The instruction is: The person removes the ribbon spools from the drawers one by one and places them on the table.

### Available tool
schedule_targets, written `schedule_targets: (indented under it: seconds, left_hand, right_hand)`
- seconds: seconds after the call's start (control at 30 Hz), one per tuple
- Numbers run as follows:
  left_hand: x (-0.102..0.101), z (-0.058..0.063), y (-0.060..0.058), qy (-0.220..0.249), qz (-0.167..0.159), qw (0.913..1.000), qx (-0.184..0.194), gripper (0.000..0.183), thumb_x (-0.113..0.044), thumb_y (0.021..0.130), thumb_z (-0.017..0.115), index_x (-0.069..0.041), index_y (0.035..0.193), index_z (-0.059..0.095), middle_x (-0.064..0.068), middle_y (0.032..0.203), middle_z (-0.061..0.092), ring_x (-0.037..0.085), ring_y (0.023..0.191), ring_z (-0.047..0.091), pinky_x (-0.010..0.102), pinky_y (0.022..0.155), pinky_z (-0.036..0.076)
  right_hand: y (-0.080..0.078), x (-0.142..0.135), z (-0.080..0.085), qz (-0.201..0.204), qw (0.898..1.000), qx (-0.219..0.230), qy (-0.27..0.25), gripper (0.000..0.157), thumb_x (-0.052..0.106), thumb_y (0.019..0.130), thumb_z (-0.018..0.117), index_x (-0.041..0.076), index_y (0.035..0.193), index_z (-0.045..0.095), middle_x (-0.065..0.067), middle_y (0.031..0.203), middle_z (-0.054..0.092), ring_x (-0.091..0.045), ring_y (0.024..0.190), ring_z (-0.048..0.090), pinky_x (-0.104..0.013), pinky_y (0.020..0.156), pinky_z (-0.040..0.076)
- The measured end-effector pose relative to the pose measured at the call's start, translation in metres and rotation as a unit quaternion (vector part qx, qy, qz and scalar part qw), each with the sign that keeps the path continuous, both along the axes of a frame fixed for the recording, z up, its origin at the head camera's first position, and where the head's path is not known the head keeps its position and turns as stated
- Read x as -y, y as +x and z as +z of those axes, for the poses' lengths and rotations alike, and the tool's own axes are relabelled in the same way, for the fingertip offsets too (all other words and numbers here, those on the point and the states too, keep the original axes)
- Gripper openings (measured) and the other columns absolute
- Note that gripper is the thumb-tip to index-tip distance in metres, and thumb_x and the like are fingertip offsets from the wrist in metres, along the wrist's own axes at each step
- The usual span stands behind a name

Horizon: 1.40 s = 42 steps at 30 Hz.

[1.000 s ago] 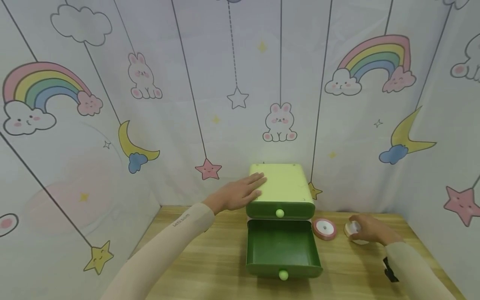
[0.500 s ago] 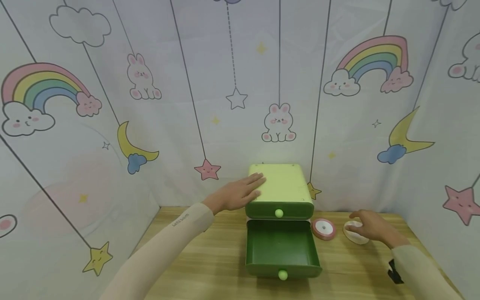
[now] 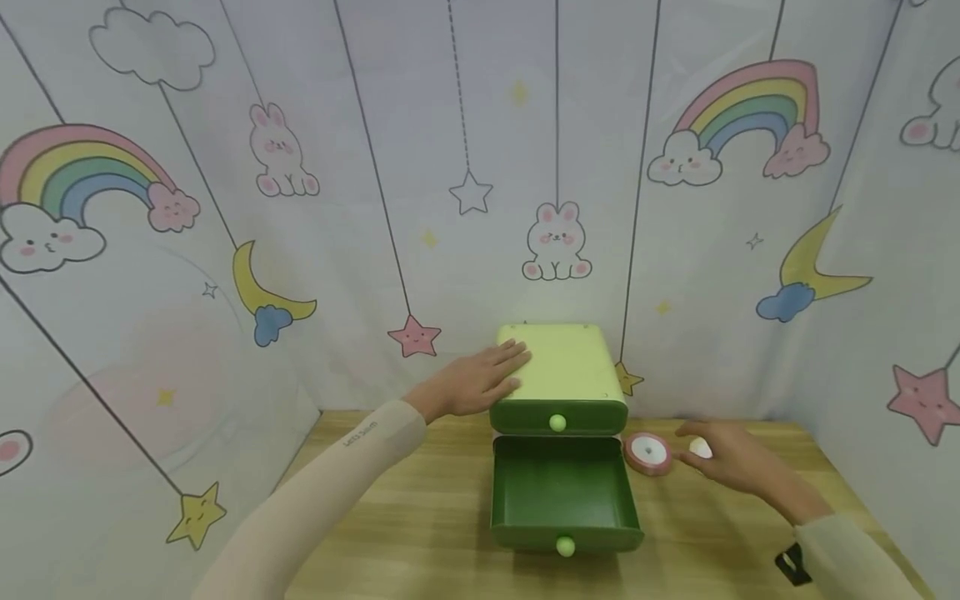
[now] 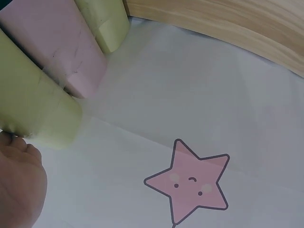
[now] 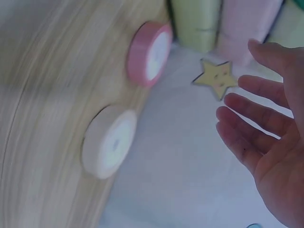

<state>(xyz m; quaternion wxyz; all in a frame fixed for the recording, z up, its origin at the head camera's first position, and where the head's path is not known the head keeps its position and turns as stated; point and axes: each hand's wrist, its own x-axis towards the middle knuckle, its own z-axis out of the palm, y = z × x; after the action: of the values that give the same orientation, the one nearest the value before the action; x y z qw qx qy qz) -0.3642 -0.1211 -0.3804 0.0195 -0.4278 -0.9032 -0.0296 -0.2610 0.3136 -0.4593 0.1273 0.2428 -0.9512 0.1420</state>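
My left hand (image 3: 476,383) lies with straight fingers on the light green top of a small drawer cabinet (image 3: 570,362). In the left wrist view part of that hand (image 4: 21,183) shows by the cabinet's edge. The lower dark green drawer (image 3: 566,492) is pulled out, and nothing shows inside it. My right hand (image 3: 731,458) hovers with parted fingers over the cream ribbon roll (image 5: 110,142), mostly covering it in the head view. Its fingertips come near the pink ribbon roll (image 3: 647,455), which lies flat beside the cabinet. The right palm holds nothing.
The upper drawer (image 3: 525,418) is closed, with a round light green knob. A wooden table (image 3: 405,517) bears everything. Behind and at both sides hangs a white printed curtain (image 3: 420,275) close to the table's edges. A black item (image 3: 792,565) shows at my right sleeve.
My right hand has let go of the cream roll, lifted away from it and shifted left toward the pink roll. The left hand has stayed on the cabinet.
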Motion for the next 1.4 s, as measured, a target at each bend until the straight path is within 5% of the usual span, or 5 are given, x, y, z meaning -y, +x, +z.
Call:
schedule_targets:
  seconds: [0.2, 0.5, 0.7, 0.83, 1.4]
  left_hand:
    - [-0.002, 0.006, 0.001, -0.004, 0.003, 1.0, 0.006, 0.067, -0.057, 0.113, 0.021, -0.024, 0.171, 0.012, -0.002, 0.179, 0.01, 0.019, 0.167, 0.011, 0.042, 0.135, 0.021]
    - [-0.002, 0.001, -0.001, -0.012, 0.0, 0.9999, 0.0, 0.067, -0.056, 0.113, 0.019, -0.023, 0.171, 0.01, -0.001, 0.18, 0.009, 0.018, 0.167, 0.01, 0.037, 0.136, 0.016]
    - [-0.001, 0.0, -0.003, -0.013, -0.001, 0.9999, -0.009, 0.067, -0.056, 0.113, 0.019, -0.024, 0.171, 0.01, -0.002, 0.179, 0.009, 0.018, 0.167, 0.011, 0.036, 0.136, 0.014]
    - [-0.002, 0.0, -0.003, -0.013, 0.002, 0.9999, -0.008, 0.066, -0.056, 0.113, 0.018, -0.025, 0.171, 0.009, -0.003, 0.179, 0.008, 0.017, 0.167, 0.01, 0.035, 0.135, 0.013]
    - [-0.002, 0.0, 0.0, -0.008, 0.001, 0.9999, -0.008, 0.067, -0.057, 0.113, 0.018, -0.025, 0.171, 0.01, -0.002, 0.179, 0.01, 0.018, 0.167, 0.011, 0.036, 0.135, 0.016]
  right_hand:
    - [0.025, 0.025, 0.014, 0.048, 0.995, -0.084, -0.015, 0.016, 0.019, 0.088, 0.085, 0.014, 0.103, 0.079, 0.006, 0.098, 0.078, -0.016, 0.09, 0.074, -0.038, 0.077, 0.062]
    - [0.055, 0.063, 0.014, 0.12, 0.965, -0.222, -0.067, 0.034, 0.012, 0.074, 0.094, 0.017, 0.104, 0.079, 0.004, 0.104, 0.078, -0.013, 0.09, 0.076, -0.021, 0.08, 0.059]
    - [0.071, 0.09, 0.015, 0.175, 0.949, -0.24, -0.105, 0.02, 0.024, 0.087, 0.088, 0.018, 0.103, 0.078, 0.006, 0.104, 0.075, -0.013, 0.093, 0.073, -0.014, 0.084, 0.055]
    - [0.082, 0.106, 0.013, 0.185, 0.945, -0.245, -0.112, 0.032, 0.043, 0.107, 0.059, 0.017, 0.101, 0.077, 0.005, 0.104, 0.073, -0.01, 0.092, 0.07, -0.012, 0.083, 0.055]
    - [0.104, 0.146, -0.019, 0.212, 0.934, -0.265, -0.113, 0.037, 0.039, 0.11, 0.053, 0.014, 0.099, 0.078, 0.007, 0.104, 0.066, -0.005, 0.09, 0.064, -0.013, 0.076, 0.053]
